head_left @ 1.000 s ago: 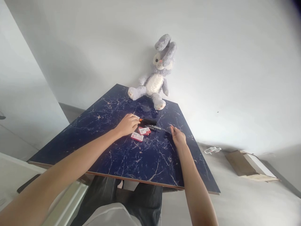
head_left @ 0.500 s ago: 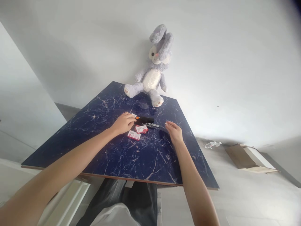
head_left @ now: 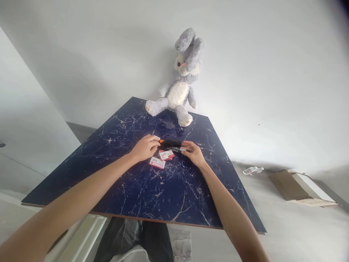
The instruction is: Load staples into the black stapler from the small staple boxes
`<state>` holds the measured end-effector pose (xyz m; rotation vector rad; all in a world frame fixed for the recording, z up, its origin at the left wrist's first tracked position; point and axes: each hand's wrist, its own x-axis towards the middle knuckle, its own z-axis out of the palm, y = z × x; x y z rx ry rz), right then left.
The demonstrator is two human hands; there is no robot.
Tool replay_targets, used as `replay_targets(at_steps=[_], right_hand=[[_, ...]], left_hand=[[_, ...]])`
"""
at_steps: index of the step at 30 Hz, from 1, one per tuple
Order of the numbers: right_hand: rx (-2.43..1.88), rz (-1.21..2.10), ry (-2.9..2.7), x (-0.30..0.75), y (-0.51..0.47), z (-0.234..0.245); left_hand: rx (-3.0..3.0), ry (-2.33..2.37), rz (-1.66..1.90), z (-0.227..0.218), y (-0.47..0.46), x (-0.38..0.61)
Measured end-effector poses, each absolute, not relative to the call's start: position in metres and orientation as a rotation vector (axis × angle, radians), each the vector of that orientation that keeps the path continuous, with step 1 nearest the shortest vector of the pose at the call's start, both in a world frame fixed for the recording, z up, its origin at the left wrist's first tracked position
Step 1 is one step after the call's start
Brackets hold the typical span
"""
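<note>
Across the middle of the table lies a long black object (head_left: 172, 143) with an orange part and a silvery strip; it looks like an opened stapler. My left hand (head_left: 147, 147) is closed around its left end, by the orange part. At the other end, my right hand (head_left: 194, 154) has its thumb and fingers closed about the silvery strip; anything small between the fingertips is hidden. Just below the stapler is a small red-and-white box (head_left: 166, 155), overlapping another red piece. A second red-and-white box (head_left: 157, 162) lies nearer me, left of it.
A grey plush rabbit (head_left: 178, 95) sits at the back of the dark blue marbled table (head_left: 131, 200), against the wall. Right of the table, on the floor, are a clear bottle (head_left: 252, 170) and an open cardboard box (head_left: 289, 185).
My right hand has moved left to the stapler's right end, from beside it, where it pinched something small and white. My left hand stays at the left end. The view has shifted slightly.
</note>
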<state>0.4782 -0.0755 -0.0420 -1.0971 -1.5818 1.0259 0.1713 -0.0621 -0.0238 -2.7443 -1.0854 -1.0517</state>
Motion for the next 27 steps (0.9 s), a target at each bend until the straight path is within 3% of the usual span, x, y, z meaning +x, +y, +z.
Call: replay_targets(at_steps=[18,27], right_hand=[[-1.138,0.981,-1.543,0.478,-0.079,-0.041],[-1.215,0.684,-1.795,0.472,-0.088,-0.034]], left_hand=[[-2.787,-1.143,-1.056,-0.026,-0.064,0.171],[-2.774,-1.139,-1.042,-0.025,-0.064,0.171]])
